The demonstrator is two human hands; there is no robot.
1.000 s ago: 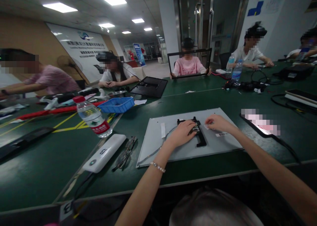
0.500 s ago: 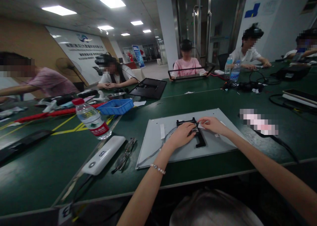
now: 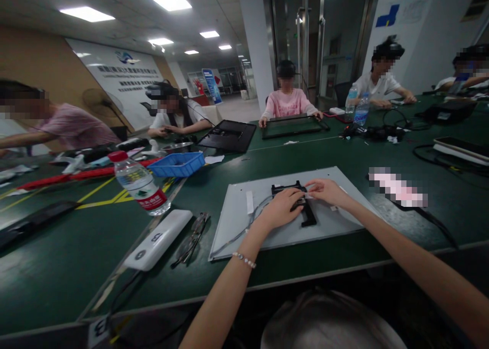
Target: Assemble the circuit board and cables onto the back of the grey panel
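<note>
we are seeing a dim scene: white ceiling lights are glowing overhead, a soft sheen is lying on the green table, shadow is pooling beneath its near edge, and coarse blocks are hiding the bright screen.

bright ceiling panels, tan wall with white signboard — pale pillar, glass doors, green table
</note>
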